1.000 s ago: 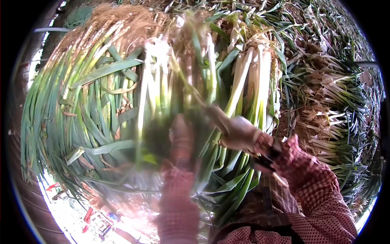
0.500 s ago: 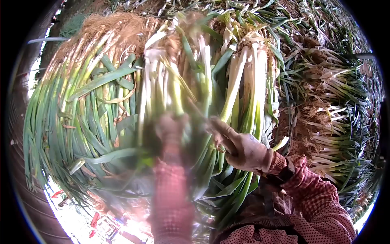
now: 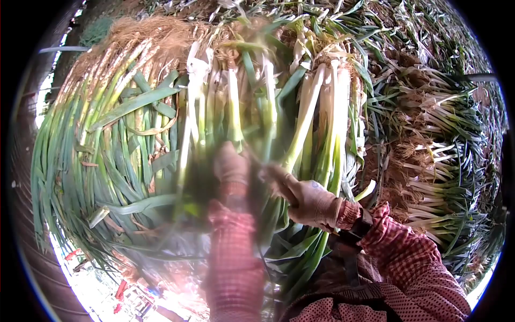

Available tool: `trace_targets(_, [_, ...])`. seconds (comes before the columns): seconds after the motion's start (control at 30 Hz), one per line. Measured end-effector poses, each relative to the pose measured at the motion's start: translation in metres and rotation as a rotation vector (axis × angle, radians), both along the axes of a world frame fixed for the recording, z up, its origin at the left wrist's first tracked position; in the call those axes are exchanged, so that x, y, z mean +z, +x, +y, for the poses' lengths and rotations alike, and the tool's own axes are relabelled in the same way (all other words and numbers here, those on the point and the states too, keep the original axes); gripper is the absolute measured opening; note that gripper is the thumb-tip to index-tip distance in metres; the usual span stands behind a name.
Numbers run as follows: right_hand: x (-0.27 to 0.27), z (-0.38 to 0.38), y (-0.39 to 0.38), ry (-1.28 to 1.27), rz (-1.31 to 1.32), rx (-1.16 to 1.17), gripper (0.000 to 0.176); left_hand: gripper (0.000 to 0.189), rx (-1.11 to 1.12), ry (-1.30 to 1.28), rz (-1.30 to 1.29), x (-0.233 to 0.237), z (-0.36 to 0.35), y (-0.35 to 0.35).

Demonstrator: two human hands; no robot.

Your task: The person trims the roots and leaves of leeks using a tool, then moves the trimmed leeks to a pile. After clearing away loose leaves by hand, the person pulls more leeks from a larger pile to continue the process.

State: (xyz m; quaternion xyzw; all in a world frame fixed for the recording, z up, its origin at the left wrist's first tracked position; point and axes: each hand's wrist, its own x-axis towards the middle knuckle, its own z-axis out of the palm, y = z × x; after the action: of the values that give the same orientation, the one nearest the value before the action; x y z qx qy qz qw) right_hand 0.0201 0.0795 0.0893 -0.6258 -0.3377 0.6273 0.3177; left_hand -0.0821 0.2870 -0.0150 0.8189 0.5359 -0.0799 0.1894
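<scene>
Long leeks, or large green onions, lie side by side with their roots away from me. My left hand (image 3: 232, 163), gloved, is closed around a leek (image 3: 233, 104) below its white shank; the hand is slightly blurred. To its right, my right hand (image 3: 308, 201), also gloved, has its fingers curled in. A thin blurred strip (image 3: 252, 155) runs from the right hand's fingertips toward the left hand; its kind cannot be made out. Several thick leeks (image 3: 335, 112) with peeled white shanks lie beyond the right hand.
At the left is a wide pile of unpeeled leeks (image 3: 107, 134) with brown roots (image 3: 155, 37). Bundles of leeks (image 3: 434, 182) lie in a row on the ground at the right, and loose leaf scraps (image 3: 397, 32) cover the ground at the back.
My left hand has moved slightly up and right, with the leek in it. My right hand has shifted a little left, closer to the left hand.
</scene>
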Motion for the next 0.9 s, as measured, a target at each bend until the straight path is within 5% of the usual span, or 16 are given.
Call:
trace_targets(0.33, [-0.017,0.049,0.023,-0.046,-0.096,-0.100,0.093,0.034,-0.075,0.042,0.004,0.007,0.007,-0.010])
trace_targets(0.47, [-0.052,0.101,0.042,-0.008,-0.178,-0.168,0.089,0.034,-0.153,-0.137,-0.061,0.013,0.026,-0.022])
trace_targets(0.57, [-0.049,0.131,0.061,-0.030,-0.142,-0.217,0.086,0.029,-0.160,-0.315,-0.343,-0.023,0.052,-0.056])
trace_targets(0.73, [-0.039,0.113,0.053,0.008,-0.119,-0.219,0.086,0.019,0.238,-0.759,-0.473,0.018,0.046,-0.062])
trace_targets(0.9, [-0.063,0.117,0.049,0.054,-0.167,-0.205,0.086,0.032,0.288,-0.956,-0.524,0.031,0.056,-0.064])
